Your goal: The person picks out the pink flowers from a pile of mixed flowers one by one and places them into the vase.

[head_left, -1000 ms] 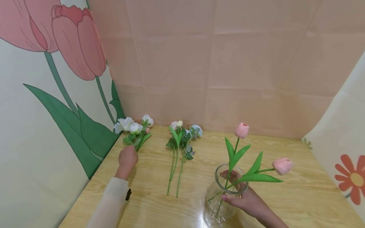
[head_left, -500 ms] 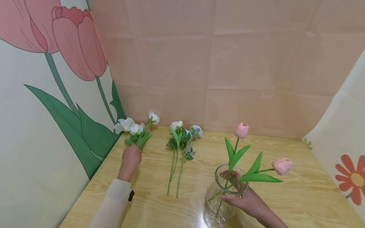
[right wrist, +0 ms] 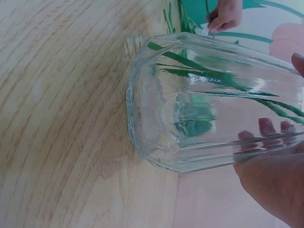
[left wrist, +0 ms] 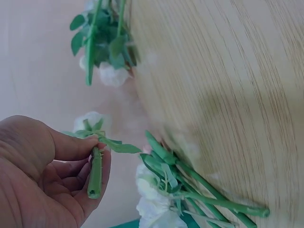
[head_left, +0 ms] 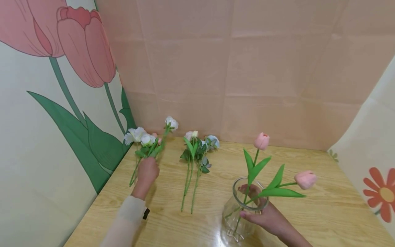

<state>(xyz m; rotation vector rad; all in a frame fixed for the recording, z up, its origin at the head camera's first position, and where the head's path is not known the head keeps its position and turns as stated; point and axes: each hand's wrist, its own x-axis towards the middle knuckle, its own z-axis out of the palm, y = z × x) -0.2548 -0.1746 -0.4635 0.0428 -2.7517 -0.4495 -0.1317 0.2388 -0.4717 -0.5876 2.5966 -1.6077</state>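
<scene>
My left hand (head_left: 148, 173) pinches the green stem (left wrist: 95, 175) of a white flower (head_left: 171, 123) between thumb and fingers; its bloom rises above the pile at the table's left. In that pile lie white flowers (head_left: 135, 136) and pink ones, with green stems below them. My right hand (head_left: 266, 218) grips a clear glass vase (right wrist: 190, 109) near its neck, fingers wrapped round the far side. Two pink tulips stand in the vase: one upright tulip (head_left: 261, 141) and one tulip leaning right (head_left: 305, 180). Their stems show through the glass.
Between the pile and the vase, a second group of flowers (head_left: 193, 151) lies on the wooden table (head_left: 333, 212), pale and blue blooms toward the back. A pink backdrop (head_left: 191, 68) rises behind the table, and printed flower panels stand on both sides.
My left hand has moved right and slightly nearer, drawing the white flower up and right out of the pile. The right hand and vase stay still.
</scene>
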